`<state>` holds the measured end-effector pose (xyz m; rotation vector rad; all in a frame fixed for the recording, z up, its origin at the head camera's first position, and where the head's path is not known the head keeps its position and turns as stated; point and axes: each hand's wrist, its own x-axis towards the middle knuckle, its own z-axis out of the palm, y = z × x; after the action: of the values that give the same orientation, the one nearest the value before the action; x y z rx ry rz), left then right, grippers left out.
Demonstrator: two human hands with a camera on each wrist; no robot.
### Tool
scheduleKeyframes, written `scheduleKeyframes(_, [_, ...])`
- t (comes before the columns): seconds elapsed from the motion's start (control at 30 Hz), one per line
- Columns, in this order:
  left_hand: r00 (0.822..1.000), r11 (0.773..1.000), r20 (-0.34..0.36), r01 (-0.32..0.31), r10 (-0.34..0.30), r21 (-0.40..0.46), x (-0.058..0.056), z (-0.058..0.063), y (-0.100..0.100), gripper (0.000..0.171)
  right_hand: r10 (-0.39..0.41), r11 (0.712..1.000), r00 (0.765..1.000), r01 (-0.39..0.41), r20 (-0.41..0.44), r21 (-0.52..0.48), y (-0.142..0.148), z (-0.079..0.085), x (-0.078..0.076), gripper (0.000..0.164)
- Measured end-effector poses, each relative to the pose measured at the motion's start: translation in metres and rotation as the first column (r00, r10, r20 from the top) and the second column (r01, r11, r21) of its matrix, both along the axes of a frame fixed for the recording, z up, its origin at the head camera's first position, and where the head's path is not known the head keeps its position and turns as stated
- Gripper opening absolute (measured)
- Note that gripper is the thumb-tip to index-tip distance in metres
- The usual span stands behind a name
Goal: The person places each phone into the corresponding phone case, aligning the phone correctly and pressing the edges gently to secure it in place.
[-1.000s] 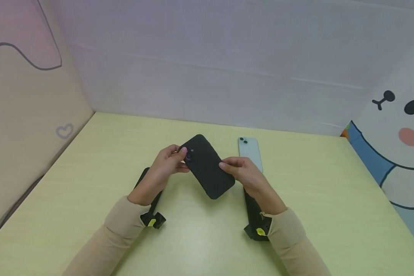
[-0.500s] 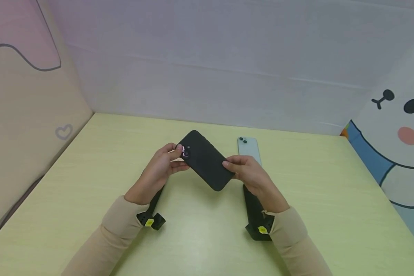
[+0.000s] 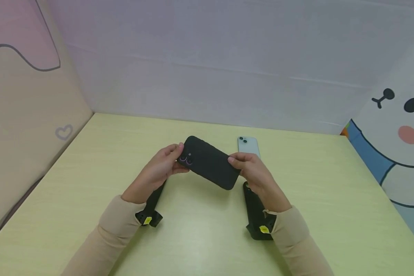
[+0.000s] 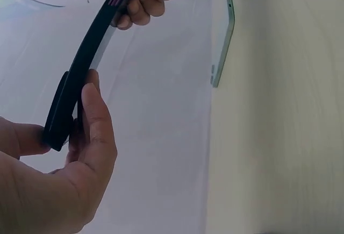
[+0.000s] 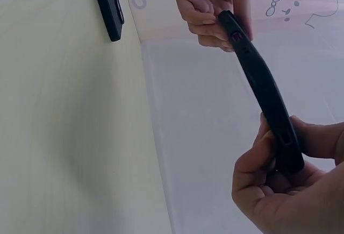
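Both hands hold up a phone in a black case [image 3: 208,163], tilted over the middle of the table with its back and dark camera lenses facing up. My left hand [image 3: 160,166] pinches the camera end, thumb on the back and fingers behind. At the opposite end, my right hand [image 3: 253,172] grips a corner between thumb and fingers. Seen edge-on in the left wrist view, the cased phone [image 4: 80,78] looks slightly bowed and shows a purplish button on its side. The right wrist view shows the other long edge of the cased phone [image 5: 263,83].
A mint-green phone [image 3: 248,146] lies behind the right hand. Under the right forearm lies a black phone or case [image 3: 253,207], partly covered; another black one [image 3: 155,197] lies below the left. Walls border the pale yellow table [image 3: 200,234] at back and sides.
The cased phone has turned from steeply slanted to nearer level, its right end rising and moving rightward. The right hand has moved slightly up and right with it; both hands keep their hold.
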<state>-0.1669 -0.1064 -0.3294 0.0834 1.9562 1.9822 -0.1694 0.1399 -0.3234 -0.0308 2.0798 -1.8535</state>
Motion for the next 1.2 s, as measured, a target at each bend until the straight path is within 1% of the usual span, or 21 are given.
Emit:
scheduleKeyframes(0.13, [0.997, 0.991, -0.065, -0.053, 0.045, -0.121, 0.0006, -0.0021, 0.0028, 0.04, 0.023, 1.0, 1.0, -0.023, -0.004, 0.012, -0.0001, 0.0007, 0.0008, 0.022])
scheduleKeyframes(0.23, [0.992, 0.985, -0.119, -0.06, 0.041, -0.163, 0.0002, -0.0028, 0.0024, 0.041, 0.039, 0.999, 0.999, -0.039, -0.008, 0.024, 0.0001, 0.0001, 0.0009, 0.023])
scheduleKeyframes(0.33, [0.983, 0.977, -0.178, -0.071, 0.035, -0.2, 0.0004, -0.0031, 0.0018, 0.039, 0.055, 0.998, 0.998, -0.055, -0.018, 0.043, 0.001, -0.0006, 0.001, 0.023])
scheduleKeyframes(0.37, [0.979, 0.973, -0.199, -0.082, 0.038, -0.217, 0.0004, -0.0033, 0.0016, 0.038, 0.06, 0.997, 0.998, -0.059, -0.021, 0.05, 0.0012, -0.0007, 0.0012, 0.023])
scheduleKeyframes(0.4, [0.974, 0.962, -0.223, -0.103, 0.046, -0.251, 0.0006, -0.0036, 0.0015, 0.037, 0.067, 0.996, 0.997, -0.065, -0.025, 0.061, 0.0014, -0.0007, 0.0014, 0.023])
scheduleKeyframes(0.5, [0.949, 0.92, -0.307, -0.183, 0.073, -0.346, 0.0014, -0.0039, 0.0012, 0.037, 0.084, 0.992, 0.996, -0.08, -0.037, 0.095, 0.0015, -0.0004, 0.0021, 0.023])
scheduleKeyframes(0.6, [0.919, 0.876, -0.38, -0.269, 0.109, -0.4, 0.0027, -0.0036, 0.0014, 0.037, 0.103, 0.988, 0.993, -0.095, -0.056, 0.12, 0.001, -0.0004, 0.0025, 0.024])
scheduleKeyframes(0.7, [0.883, 0.854, -0.449, -0.336, 0.138, -0.397, 0.0048, -0.0024, 0.003, 0.033, 0.119, 0.986, 0.99, -0.109, -0.072, 0.124, 0.0005, -0.0001, 0.0031, 0.025])
scheduleKeyframes(0.77, [0.852, 0.838, -0.498, -0.385, 0.161, -0.387, 0.0062, -0.0013, 0.0046, 0.028, 0.131, 0.985, 0.988, -0.12, -0.08, 0.127, 0.0003, 0.0006, 0.0039, 0.025])
scheduleKeyframes(0.83, [0.827, 0.824, -0.531, -0.425, 0.185, -0.374, 0.0077, 0.0001, 0.0062, 0.025, 0.143, 0.983, 0.986, -0.131, -0.084, 0.131, -0.0001, 0.0014, 0.0044, 0.025])
scheduleKeyframes(0.87, [0.819, 0.821, -0.539, -0.438, 0.196, -0.367, 0.008, 0.0006, 0.0069, 0.024, 0.148, 0.982, 0.985, -0.136, -0.085, 0.134, -0.0002, 0.0017, 0.0046, 0.025])
scheduleKeyframes(0.9, [0.816, 0.819, -0.539, -0.447, 0.209, -0.36, 0.0083, 0.0012, 0.0073, 0.024, 0.152, 0.981, 0.985, -0.139, -0.086, 0.138, -0.0004, 0.0019, 0.0047, 0.025])
scheduleKeyframes(0.93, [0.815, 0.816, -0.536, -0.454, 0.219, -0.358, 0.0083, 0.0013, 0.0076, 0.023, 0.155, 0.98, 0.984, -0.142, -0.087, 0.14, -0.0007, 0.0021, 0.0046, 0.025])
scheduleKeyframes(0.97, [0.819, 0.816, -0.525, -0.457, 0.231, -0.355, 0.0079, 0.0013, 0.0076, 0.023, 0.156, 0.979, 0.984, -0.143, -0.086, 0.143, -0.001, 0.0022, 0.0046, 0.025])
scheduleKeyframes(1.07, [0.862, 0.842, -0.431, -0.426, 0.267, -0.331, 0.0063, 0.0017, 0.0072, 0.025, 0.156, 0.978, 0.983, -0.14, -0.092, 0.157, -0.0013, 0.0023, 0.0046, 0.026])
scheduleKeyframes(1.13, [0.897, 0.87, -0.334, -0.391, 0.288, -0.3, 0.0048, 0.002, 0.0066, 0.027, 0.154, 0.977, 0.984, -0.137, -0.093, 0.161, -0.0011, 0.0022, 0.0045, 0.026])
scheduleKeyframes(1.2, [0.927, 0.9, -0.229, -0.353, 0.298, -0.257, 0.0033, 0.0026, 0.0056, 0.03, 0.147, 0.979, 0.985, -0.132, -0.091, 0.153, -0.0006, 0.0018, 0.0043, 0.026])
